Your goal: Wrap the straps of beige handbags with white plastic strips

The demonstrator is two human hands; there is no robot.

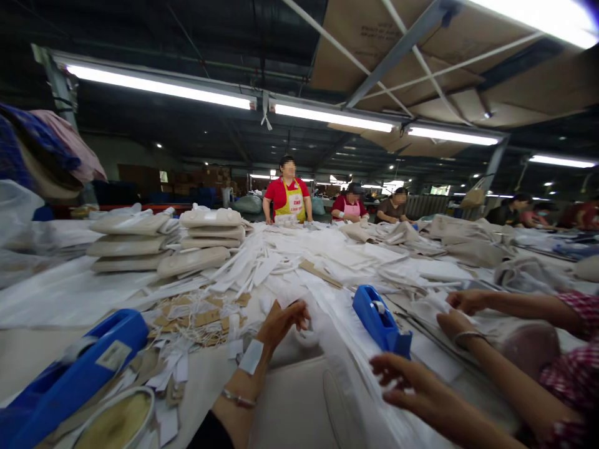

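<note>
A beige bag (299, 399) lies in front of me, with white wrapping sheet (322, 318) around its upper end. My left hand (286, 321) is at that upper end, fingers curled together over the white wrapping; what they hold, if anything, is hidden. Small white stickers (251, 357) cling to my left wrist. My right hand (407, 385) is open, fingers apart, just in front of a blue tape dispenser (380, 319); I cannot tell whether it touches it.
Left stand another blue tape dispenser (116, 343), a tape roll (116, 424) and a heap of tags (201, 318). Folded beige bags (210, 234) are stacked behind. A co-worker's hands (456, 315) handle pale material close on the right. Other people work across the table.
</note>
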